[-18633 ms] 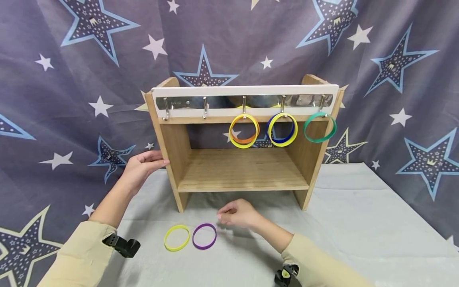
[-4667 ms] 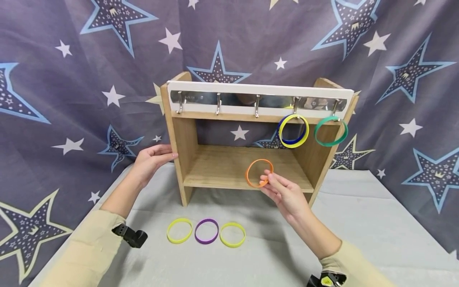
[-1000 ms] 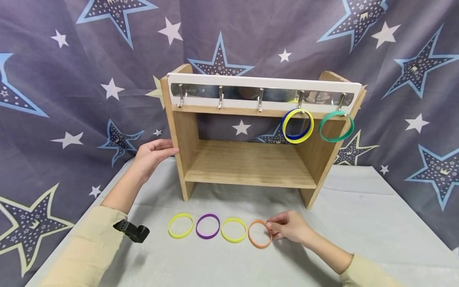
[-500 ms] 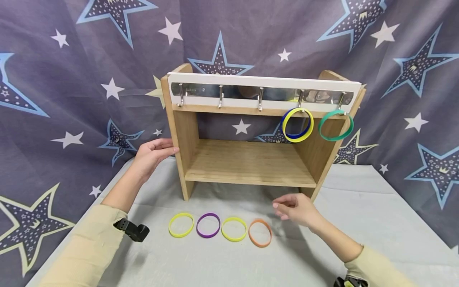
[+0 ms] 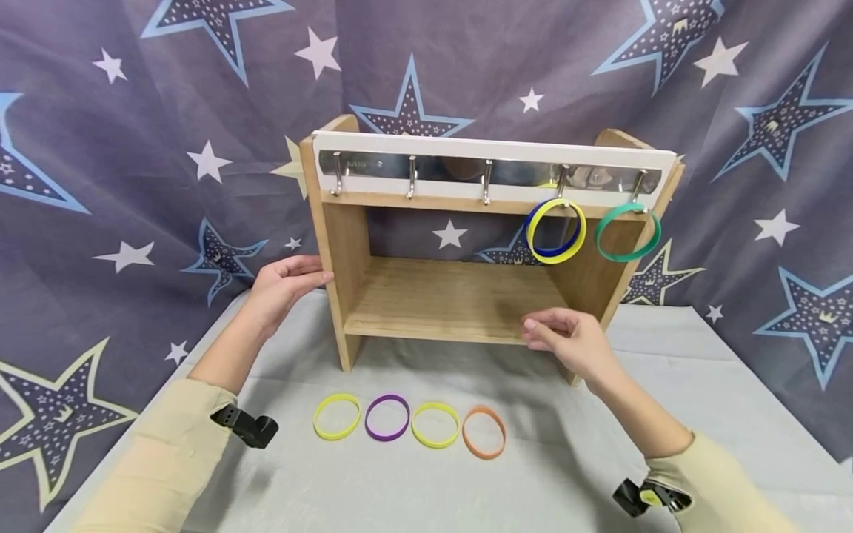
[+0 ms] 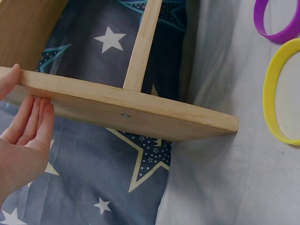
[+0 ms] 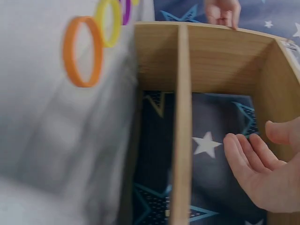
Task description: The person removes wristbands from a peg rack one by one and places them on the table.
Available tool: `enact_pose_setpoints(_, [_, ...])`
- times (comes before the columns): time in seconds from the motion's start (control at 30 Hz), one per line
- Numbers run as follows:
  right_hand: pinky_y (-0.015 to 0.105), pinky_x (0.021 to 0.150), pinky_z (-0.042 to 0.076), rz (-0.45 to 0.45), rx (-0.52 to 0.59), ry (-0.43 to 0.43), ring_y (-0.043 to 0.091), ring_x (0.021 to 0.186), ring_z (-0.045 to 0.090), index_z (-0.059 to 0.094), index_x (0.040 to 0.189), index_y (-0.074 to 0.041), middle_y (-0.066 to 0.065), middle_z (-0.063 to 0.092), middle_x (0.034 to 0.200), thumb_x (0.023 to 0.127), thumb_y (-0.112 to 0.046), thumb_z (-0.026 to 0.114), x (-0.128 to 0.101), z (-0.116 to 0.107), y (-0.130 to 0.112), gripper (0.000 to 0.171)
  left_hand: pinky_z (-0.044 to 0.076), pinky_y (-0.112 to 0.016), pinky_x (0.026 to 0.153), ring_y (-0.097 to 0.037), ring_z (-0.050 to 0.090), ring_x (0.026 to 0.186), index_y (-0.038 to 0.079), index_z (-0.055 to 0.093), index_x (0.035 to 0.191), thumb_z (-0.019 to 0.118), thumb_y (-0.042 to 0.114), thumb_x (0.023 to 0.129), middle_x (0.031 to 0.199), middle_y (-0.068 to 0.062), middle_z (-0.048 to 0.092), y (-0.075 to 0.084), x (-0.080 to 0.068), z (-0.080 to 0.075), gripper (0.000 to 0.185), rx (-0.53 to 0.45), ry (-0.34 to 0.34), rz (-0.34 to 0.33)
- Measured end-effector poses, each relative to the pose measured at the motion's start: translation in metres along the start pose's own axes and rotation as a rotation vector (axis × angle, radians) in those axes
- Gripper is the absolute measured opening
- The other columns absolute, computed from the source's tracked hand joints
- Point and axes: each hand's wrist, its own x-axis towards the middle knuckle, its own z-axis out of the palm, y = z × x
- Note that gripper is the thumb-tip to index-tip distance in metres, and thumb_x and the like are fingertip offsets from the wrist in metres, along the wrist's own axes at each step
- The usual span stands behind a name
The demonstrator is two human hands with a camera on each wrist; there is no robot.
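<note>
A wooden shelf rack [image 5: 460, 300] with a metal hook rail [image 5: 486, 176] stands on the grey cloth. A yellow ring over a blue ring [image 5: 556, 231] hangs on the fourth hook, and a green ring [image 5: 628, 233] on the fifth. Four rings lie in a row in front: lime [image 5: 337, 417], purple [image 5: 387, 417], yellow [image 5: 435, 425] and orange [image 5: 483, 432]. My left hand [image 5: 283, 285] rests flat against the rack's left side panel [image 6: 122, 108]. My right hand [image 5: 566, 337] hovers empty before the shelf's right end, fingers relaxed [image 7: 262, 164].
A star-printed dark cloth [image 5: 133, 148] hangs behind and drapes down both sides. The grey table cloth [image 5: 666, 385] spreads right of the rack. The three left hooks [image 5: 412, 178] carry nothing.
My right hand let go of the orange ring on the cloth and rose up and right toward the shelf. The left hand has stayed on the side panel.
</note>
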Motion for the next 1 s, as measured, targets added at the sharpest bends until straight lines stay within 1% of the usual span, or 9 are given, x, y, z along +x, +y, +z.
enact_pose_setpoints(0.07, [0.026,0.077,0.061,-0.042,0.036,0.035,0.002,0.079,0.071,0.056,0.115,0.019,0.005,0.076,0.094,0.095,-0.011,0.06,0.003,-0.002,-0.007,0.037,0.051,-0.008,0.084,0.003,0.065,0.088,0.02,0.065,0.096,0.07,0.009,0.087,0.088,0.015,0.07,0.001,0.001,0.0,0.015,-0.01,0.0,0.006])
enact_pose_setpoints(0.13, [0.025,0.076,0.061,-0.087,0.063,0.072,0.002,0.078,0.071,0.057,0.113,0.018,-0.009,0.075,0.086,0.094,-0.012,0.061,0.005,-0.005,-0.014,0.035,0.051,-0.008,0.084,0.003,0.065,0.088,0.021,0.066,0.095,0.07,0.008,0.087,0.088,0.015,0.07,0.002,0.001,0.0,0.016,-0.015,-0.001,0.011])
enact_pose_setpoints(0.2, [0.023,0.074,0.061,-0.13,0.096,0.109,0.002,0.077,0.071,0.06,0.109,0.013,-0.015,0.073,0.083,0.094,-0.013,0.061,0.006,-0.006,-0.02,0.03,0.051,-0.008,0.085,0.002,0.065,0.09,0.019,0.065,0.098,0.07,0.009,0.086,0.088,0.015,0.07,0.003,0.001,0.0,0.016,-0.015,-0.004,0.01])
enact_pose_setpoints(0.33, [0.022,0.072,0.06,-0.2,0.231,0.177,0.005,0.076,0.072,0.065,0.099,-0.003,-0.01,0.075,0.083,0.093,-0.011,0.062,0.006,-0.008,-0.03,0.01,0.05,-0.007,0.085,0.003,0.065,0.09,0.014,0.063,0.104,0.069,0.008,0.087,0.088,0.015,0.069,0.005,0.0,-0.001,0.019,-0.006,-0.009,0.005])
enact_pose_setpoints(0.43, [0.024,0.072,0.061,-0.256,0.359,0.232,0.008,0.077,0.073,0.067,0.096,-0.008,-0.005,0.076,0.084,0.092,-0.006,0.063,0.007,-0.009,-0.035,0.006,0.05,-0.007,0.085,0.003,0.065,0.09,0.013,0.062,0.104,0.069,0.008,0.087,0.089,0.015,0.069,0.004,0.0,0.0,0.019,-0.005,-0.011,0.006])
enact_pose_setpoints(0.57, [0.027,0.073,0.061,-0.315,0.488,0.291,0.012,0.076,0.074,0.067,0.096,-0.005,0.0,0.076,0.084,0.091,-0.003,0.063,0.008,-0.009,-0.041,0.007,0.05,-0.007,0.086,0.002,0.065,0.091,0.016,0.063,0.102,0.07,0.009,0.087,0.09,0.015,0.069,0.003,0.0,0.0,0.017,0.001,-0.007,0.011])
enact_pose_setpoints(0.67, [0.028,0.074,0.061,-0.325,0.562,0.318,0.014,0.075,0.074,0.067,0.098,-0.002,0.003,0.076,0.084,0.09,-0.002,0.063,0.008,-0.009,-0.045,0.009,0.05,-0.007,0.086,0.002,0.064,0.091,0.015,0.062,0.103,0.07,0.01,0.087,0.09,0.015,0.069,0.002,0.0,0.0,0.018,0.006,-0.008,0.009])
enact_pose_setpoints(0.83, [0.028,0.075,0.061,-0.312,0.629,0.357,0.015,0.074,0.074,0.068,0.098,-0.001,0.005,0.076,0.085,0.089,-0.002,0.064,0.009,-0.008,-0.05,0.01,0.05,-0.007,0.086,0.002,0.065,0.091,0.009,0.06,0.108,0.067,0.007,0.088,0.089,0.015,0.068,0.002,-0.002,0.0,0.021,0.005,-0.014,0.009])
enact_pose_setpoints(1.0, [0.03,0.074,0.061,-0.275,0.721,0.369,0.017,0.073,0.074,0.067,0.092,-0.001,0.007,0.075,0.083,0.088,0.0,0.064,0.011,-0.006,-0.055,0.005,0.05,-0.007,0.086,0.002,0.065,0.091,0.013,0.062,0.104,0.068,0.008,0.088,0.089,0.015,0.069,0.001,-0.002,-0.001,0.018,0.008,-0.012,0.012])
